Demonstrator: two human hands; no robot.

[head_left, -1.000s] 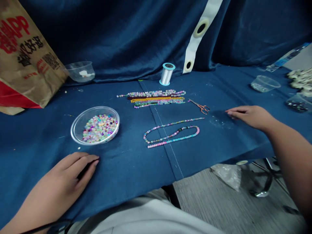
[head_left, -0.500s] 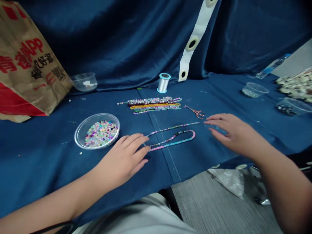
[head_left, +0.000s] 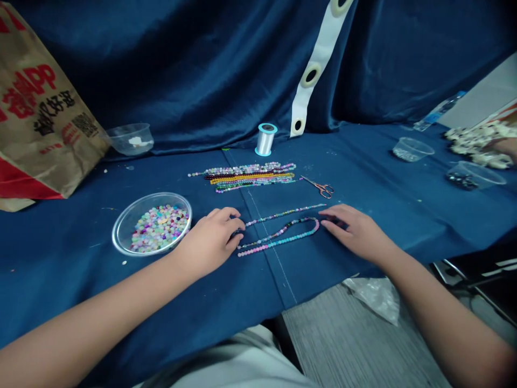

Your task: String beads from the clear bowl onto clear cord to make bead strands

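Head view: the strand [head_left: 291,238] lies folded on the worktop [head_left: 347,161], between the two hands and nearer the near edge than the far one. Its long axis runs left to right, roughly along the near edge, so each hand faces one bend of it.

The left hand [head_left: 214,235] is the nearer: its fingers reach over the left bend and hide it. They are half curled, with a gap between thumb and forefinger; whether a fingertip touches the beads, I cannot tell. From there the strand stretches away rightward.

The right hand [head_left: 355,229] stands just beside the right bend, which lies left of its fingertips. Its fingers are loosely parted and seem to have hold of nothing; contact with the bend is too close to judge. One loose end points at this hand, a little farther toward the far edge; the other, pink end lies below the left fingers, on the near-edge side.

Beyond lie the scissors [head_left: 322,188] and a bundle [head_left: 250,177] of other strands.
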